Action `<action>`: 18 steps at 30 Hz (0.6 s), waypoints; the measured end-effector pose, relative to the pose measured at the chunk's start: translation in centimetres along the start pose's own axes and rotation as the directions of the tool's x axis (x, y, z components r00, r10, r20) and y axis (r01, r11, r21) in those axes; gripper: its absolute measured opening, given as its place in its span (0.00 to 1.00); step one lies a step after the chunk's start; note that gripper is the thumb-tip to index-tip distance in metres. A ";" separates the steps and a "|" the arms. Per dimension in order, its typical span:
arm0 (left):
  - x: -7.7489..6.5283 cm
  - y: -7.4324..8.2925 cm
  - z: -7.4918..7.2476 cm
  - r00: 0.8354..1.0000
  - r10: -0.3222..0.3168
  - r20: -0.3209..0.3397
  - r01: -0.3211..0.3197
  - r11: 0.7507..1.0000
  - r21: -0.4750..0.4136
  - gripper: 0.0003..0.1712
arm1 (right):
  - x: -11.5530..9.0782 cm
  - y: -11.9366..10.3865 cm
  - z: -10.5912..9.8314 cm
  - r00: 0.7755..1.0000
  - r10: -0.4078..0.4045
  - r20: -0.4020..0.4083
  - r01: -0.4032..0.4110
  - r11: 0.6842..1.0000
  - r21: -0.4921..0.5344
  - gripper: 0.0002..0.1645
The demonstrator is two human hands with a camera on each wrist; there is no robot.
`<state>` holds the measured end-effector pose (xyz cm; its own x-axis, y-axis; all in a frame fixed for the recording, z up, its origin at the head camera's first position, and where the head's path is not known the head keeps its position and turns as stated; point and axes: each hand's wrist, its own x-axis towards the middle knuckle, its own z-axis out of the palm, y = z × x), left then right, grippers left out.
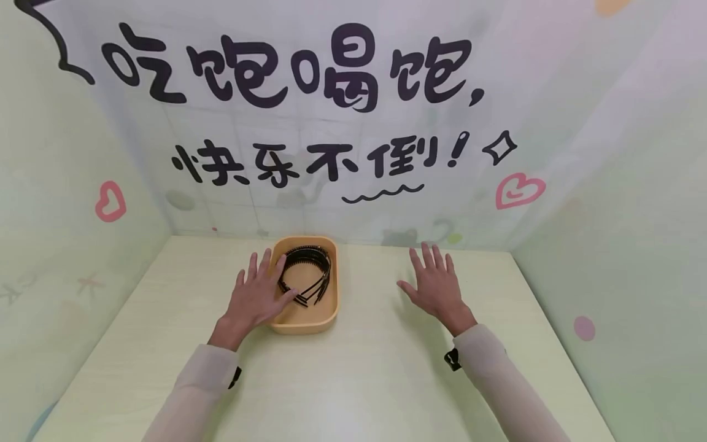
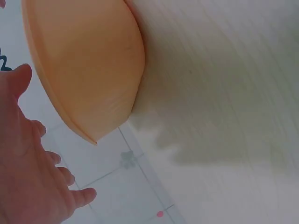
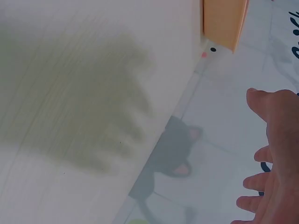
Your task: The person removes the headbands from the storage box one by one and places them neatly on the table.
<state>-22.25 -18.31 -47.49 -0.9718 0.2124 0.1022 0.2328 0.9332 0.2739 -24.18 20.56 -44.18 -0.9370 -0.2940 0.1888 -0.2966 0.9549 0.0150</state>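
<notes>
An orange rectangular bin (image 1: 305, 329) with rounded corners stands at the back of the table, left of centre. Inside it lie black toothed headbands (image 1: 309, 253), bunched together; their exact count cannot be told. Fingers spread, my left hand (image 1: 255, 297) hovers by the bin's left side, its thumb and fingertips overlapping the rim in the head view. The left wrist view has the bin's outer wall (image 2: 88, 60) beside that hand, apart from it. My right hand (image 1: 436, 287) is held over the table right of the bin, fingers straight and spread, holding nothing.
The pale wooden table (image 1: 342, 380) ends at a printed back wall (image 1: 331, 215) with large black lettering. Light green side walls (image 1: 635, 264) close it in at left and right. Both hands cast shadows on the tabletop.
</notes>
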 end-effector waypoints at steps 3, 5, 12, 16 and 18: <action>-0.1 -0.4 0.3 0.999 -0.035 0.004 0.035 0.999 -0.028 0.50 | 0.4 -0.8 -0.1 1.000 -0.011 0.000 0.011 1.000 0.006 0.47; -0.3 -0.6 0.6 0.998 -0.060 0.003 0.061 0.996 -0.059 0.50 | 0.7 -1.4 -0.1 1.000 -0.018 0.001 0.018 1.000 0.012 0.47; -0.4 -0.7 1.6 0.988 -0.135 0.072 0.150 0.946 -0.286 0.45 | 1.7 -3.3 0.5 0.999 -0.040 0.016 0.040 0.999 0.017 0.45; -0.2 -0.5 2.1 0.980 -0.152 0.128 0.189 0.914 -0.358 0.44 | 2.4 -4.6 1.2 0.998 -0.057 0.010 0.056 0.996 0.063 0.41; -0.1 -0.5 2.3 0.979 -0.148 0.141 0.190 0.911 -0.367 0.44 | 2.8 -5.5 1.4 0.999 -0.053 0.007 0.052 0.991 0.123 0.38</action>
<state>-22.35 -18.12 -49.85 -0.9910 0.1110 -0.0747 0.0410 0.7835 0.6200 -25.49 14.46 -45.11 -0.9213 -0.3443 0.1808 -0.3650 0.9261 -0.0960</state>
